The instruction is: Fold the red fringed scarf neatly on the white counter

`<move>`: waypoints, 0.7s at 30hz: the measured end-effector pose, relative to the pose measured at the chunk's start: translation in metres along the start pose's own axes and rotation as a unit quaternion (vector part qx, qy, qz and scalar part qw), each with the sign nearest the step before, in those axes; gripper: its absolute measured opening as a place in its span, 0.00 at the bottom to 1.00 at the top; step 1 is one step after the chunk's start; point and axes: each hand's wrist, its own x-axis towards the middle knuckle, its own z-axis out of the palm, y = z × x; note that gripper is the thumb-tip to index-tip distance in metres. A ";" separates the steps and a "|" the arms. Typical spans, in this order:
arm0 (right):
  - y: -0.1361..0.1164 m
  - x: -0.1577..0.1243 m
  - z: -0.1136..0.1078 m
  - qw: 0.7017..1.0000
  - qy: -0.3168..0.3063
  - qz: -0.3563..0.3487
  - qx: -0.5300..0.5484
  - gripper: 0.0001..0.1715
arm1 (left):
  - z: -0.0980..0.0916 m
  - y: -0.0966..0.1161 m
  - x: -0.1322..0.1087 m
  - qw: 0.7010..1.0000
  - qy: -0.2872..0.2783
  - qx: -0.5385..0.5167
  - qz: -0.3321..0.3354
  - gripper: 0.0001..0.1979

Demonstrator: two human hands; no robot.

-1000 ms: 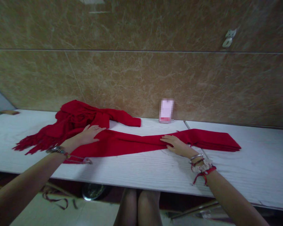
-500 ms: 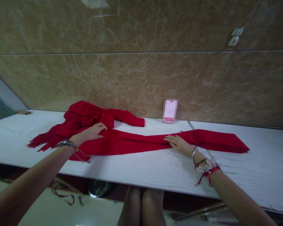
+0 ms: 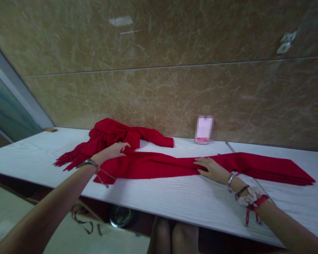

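Observation:
A long red scarf (image 3: pixel 151 167) lies lengthwise on the white wooden surface, its right part folded in several layers. My left hand (image 3: pixel 113 151) rests on the scarf's left part, thumb and fingers apart. Farther right, my right hand (image 3: pixel 214 170) lies on the narrowed middle with its fingers stretched across the cloth. A bunched red cloth with fringed ends (image 3: pixel 106 135), which looks like another scarf, sits behind and beside my left hand. Whether the two red pieces are joined is hidden there.
A pink, blurred-out phone-like object (image 3: pixel 204 129) leans against the brown tiled wall (image 3: pixel 164 91). The white tabletop (image 3: pixel 172 194) has a seam at right. Below its front edge are a round metal bowl (image 3: pixel 120 216) and my knees (image 3: pixel 172 238). A small brown piece (image 3: pixel 50 129) lies at far left.
The view has turned left and tilted, so everything sits farther right in the picture. My right fingers look a little more bent. Both hands are still on the scarf.

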 end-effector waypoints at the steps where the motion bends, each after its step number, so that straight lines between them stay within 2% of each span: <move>1: -0.006 0.005 0.000 1.000 -0.003 -0.005 0.000 0.20 | -0.001 -0.003 -0.003 1.000 0.008 0.007 0.018 0.14; 4: -0.027 0.027 0.004 0.999 -0.008 -0.031 0.012 0.21 | -0.001 -0.015 -0.013 0.998 0.019 0.047 0.045 0.12; 7: -0.046 0.049 0.012 0.998 -0.001 -0.046 0.051 0.23 | 0.000 -0.026 -0.026 0.996 0.015 0.088 0.016 0.12; 10: -0.057 0.064 0.020 0.996 0.032 -0.014 0.077 0.29 | -0.008 -0.033 -0.039 0.995 0.027 0.100 -0.017 0.10; 13: -0.058 0.066 0.025 0.996 0.050 0.017 0.066 0.34 | -0.022 -0.037 -0.053 0.993 0.047 0.096 -0.040 0.10; 16: -0.055 0.061 0.027 0.999 0.032 0.012 0.027 0.32 | -0.029 -0.040 -0.064 0.993 0.054 0.090 -0.053 0.13; 18: -0.053 0.057 0.028 1.000 0.017 -0.008 0.000 0.28 | -0.024 -0.042 -0.072 0.994 0.035 0.084 -0.057 0.16; 21: -0.050 0.054 0.031 0.998 -0.010 -0.064 -0.025 0.26 | -0.006 -0.040 -0.083 0.995 -0.023 0.082 -0.055 0.21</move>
